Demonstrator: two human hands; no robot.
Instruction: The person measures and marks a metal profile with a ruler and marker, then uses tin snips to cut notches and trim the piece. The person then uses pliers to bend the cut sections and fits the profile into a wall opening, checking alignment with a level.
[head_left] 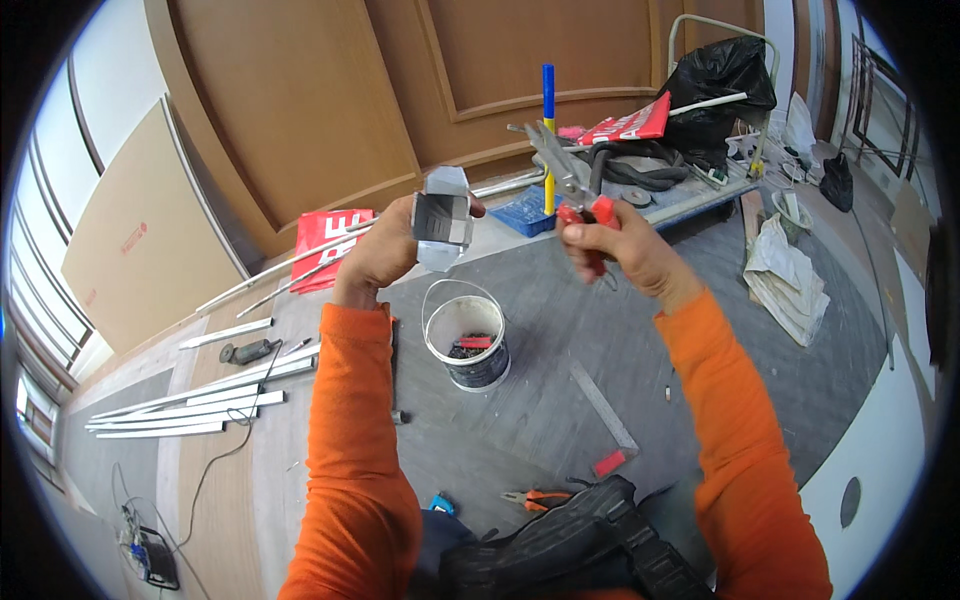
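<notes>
A short galvanized metal profile [441, 220], its end flaps bent outward, is gripped in my left hand [383, 245]. My right hand [632, 250] is closed around the red handles of tin snips [572, 180]. The snips' blades point up and to the left, apart from the metal piece; whether they are fully spread is hard to make out. Below and between my hands stands a white bucket [468, 340] with dark bits and a red item inside. On the floor nearer me lie a square with a red handle [605, 420] and orange-handled pliers [538, 498].
Several metal profiles [215, 400] and a grinder [250, 351] with a cord lie at left. A loaded trolley [700, 205] with a blue-and-yellow post [549, 130] stands at the back right. White sacking [785, 280] lies at right. A large board [145, 235] leans at far left.
</notes>
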